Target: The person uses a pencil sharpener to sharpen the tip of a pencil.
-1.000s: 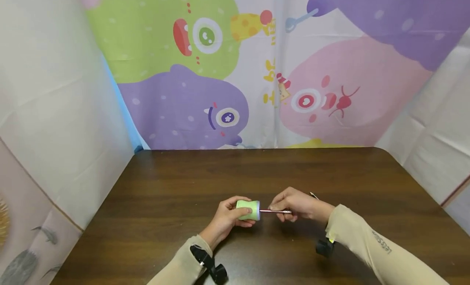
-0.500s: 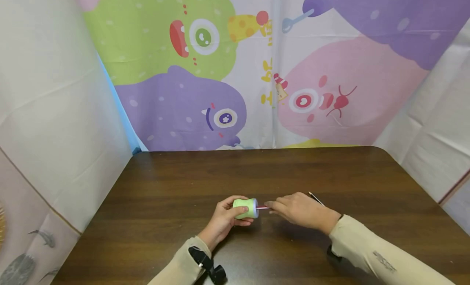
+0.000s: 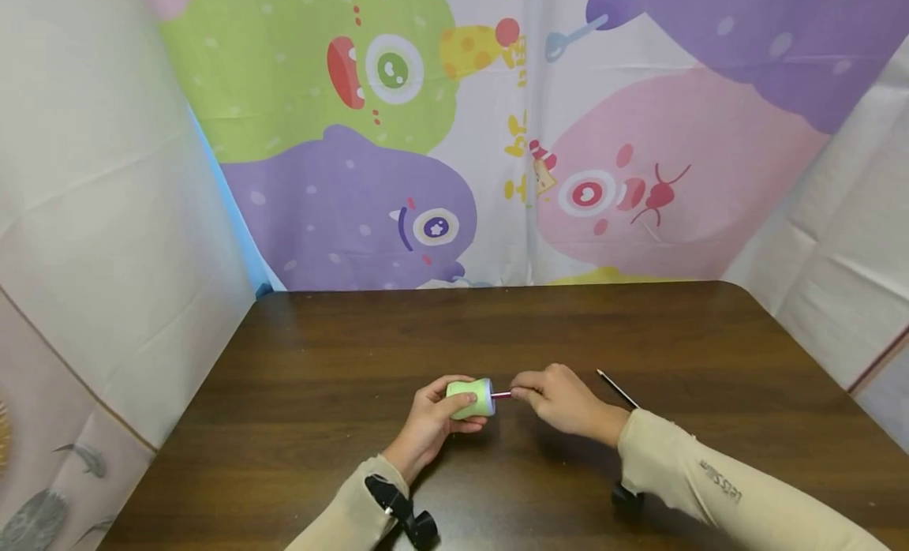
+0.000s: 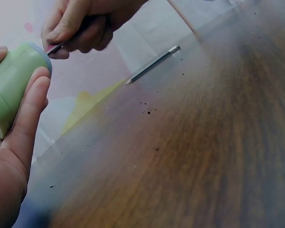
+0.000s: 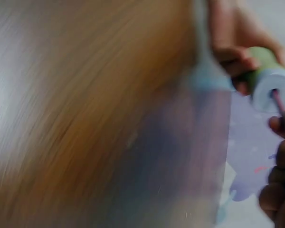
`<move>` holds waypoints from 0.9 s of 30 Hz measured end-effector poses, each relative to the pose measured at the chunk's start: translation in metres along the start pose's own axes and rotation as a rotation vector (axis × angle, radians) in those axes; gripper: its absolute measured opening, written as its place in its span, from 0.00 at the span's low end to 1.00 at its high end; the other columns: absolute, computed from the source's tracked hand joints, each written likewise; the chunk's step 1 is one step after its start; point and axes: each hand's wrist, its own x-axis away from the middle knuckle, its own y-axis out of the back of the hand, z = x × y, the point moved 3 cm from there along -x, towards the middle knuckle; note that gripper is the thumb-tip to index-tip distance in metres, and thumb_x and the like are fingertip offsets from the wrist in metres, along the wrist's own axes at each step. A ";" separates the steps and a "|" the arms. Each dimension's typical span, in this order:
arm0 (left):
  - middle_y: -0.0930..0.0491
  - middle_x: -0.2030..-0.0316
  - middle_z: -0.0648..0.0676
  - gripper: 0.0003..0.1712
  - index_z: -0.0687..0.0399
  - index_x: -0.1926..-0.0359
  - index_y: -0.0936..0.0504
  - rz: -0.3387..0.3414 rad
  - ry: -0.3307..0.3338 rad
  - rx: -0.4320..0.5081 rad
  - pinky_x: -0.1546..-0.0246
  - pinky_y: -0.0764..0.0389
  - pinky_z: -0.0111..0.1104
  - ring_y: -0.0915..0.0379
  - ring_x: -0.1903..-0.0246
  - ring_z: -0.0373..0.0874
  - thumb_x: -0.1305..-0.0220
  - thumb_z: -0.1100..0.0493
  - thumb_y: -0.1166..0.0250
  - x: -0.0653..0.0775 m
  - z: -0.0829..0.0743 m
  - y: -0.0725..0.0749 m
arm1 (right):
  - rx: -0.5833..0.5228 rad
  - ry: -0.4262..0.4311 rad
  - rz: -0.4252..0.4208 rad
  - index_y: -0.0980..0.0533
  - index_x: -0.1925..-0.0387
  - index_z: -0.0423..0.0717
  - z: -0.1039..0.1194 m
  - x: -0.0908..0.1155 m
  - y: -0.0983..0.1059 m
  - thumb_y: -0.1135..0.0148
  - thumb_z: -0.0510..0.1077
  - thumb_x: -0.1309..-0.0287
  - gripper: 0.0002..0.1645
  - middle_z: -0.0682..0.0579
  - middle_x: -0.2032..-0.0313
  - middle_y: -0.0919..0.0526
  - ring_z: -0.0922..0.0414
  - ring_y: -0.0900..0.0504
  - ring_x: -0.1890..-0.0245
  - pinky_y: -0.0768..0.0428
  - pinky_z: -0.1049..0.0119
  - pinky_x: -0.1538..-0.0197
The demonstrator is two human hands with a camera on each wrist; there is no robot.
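Observation:
My left hand holds a small green pencil sharpener on its side, thumb across the front and fingers behind. Its pale blue end faces right, and a round hole in that end shows in the right wrist view. A dark red pencil goes into this hole. My right hand pinches the pencil close to the sharpener, fingers curled; most of the shaft is hidden by the hand. In the left wrist view the sharpener lies between thumb and fingers. The pencil's tip is out of sight inside.
Another pencil, dark with a pale sharpened tip, lies on the brown wooden table beyond my right wrist. A cartoon-printed cloth hangs behind the table, with white cloth at both sides.
My right hand has turned over the pencil, back upward, and then rolled partly back with fingers curled. The left hand and sharpener have shifted slightly left. More of the lying pencil shows.

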 end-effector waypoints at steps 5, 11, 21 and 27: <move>0.20 0.66 0.58 0.13 0.53 0.58 0.17 -0.022 0.006 0.002 0.74 0.12 0.35 0.16 0.77 0.49 0.40 0.72 0.38 -0.002 -0.001 0.000 | -0.439 -0.453 0.112 0.19 0.69 0.28 -0.005 -0.007 0.000 0.42 0.35 0.37 0.12 0.53 0.83 0.26 0.64 0.37 0.84 0.37 0.72 0.81; 0.20 0.66 0.58 0.13 0.57 0.56 0.18 0.005 -0.013 -0.006 0.75 0.12 0.37 0.16 0.77 0.50 0.41 0.73 0.38 0.000 -0.001 0.001 | -0.714 -0.726 0.158 0.23 0.73 0.27 -0.004 -0.004 -0.002 0.44 0.37 0.37 0.15 0.58 0.91 0.42 0.63 0.50 0.91 0.50 0.73 0.88; 0.21 0.66 0.58 0.28 0.86 0.44 0.37 0.101 -0.018 -0.083 0.75 0.12 0.36 0.16 0.77 0.49 0.44 0.76 0.38 0.004 0.001 -0.004 | -0.973 -0.933 0.522 0.30 0.78 0.45 -0.009 0.005 -0.002 0.54 0.42 0.32 0.17 0.62 0.92 0.47 0.66 0.53 0.90 0.55 0.74 0.85; 0.21 0.65 0.59 0.19 0.79 0.49 0.26 0.051 0.015 -0.067 0.74 0.12 0.36 0.16 0.77 0.50 0.42 0.74 0.37 0.000 0.001 -0.003 | -0.578 -0.607 0.362 0.21 0.70 0.38 -0.002 -0.001 0.008 0.47 0.42 0.31 0.14 0.58 0.90 0.36 0.65 0.41 0.90 0.43 0.73 0.87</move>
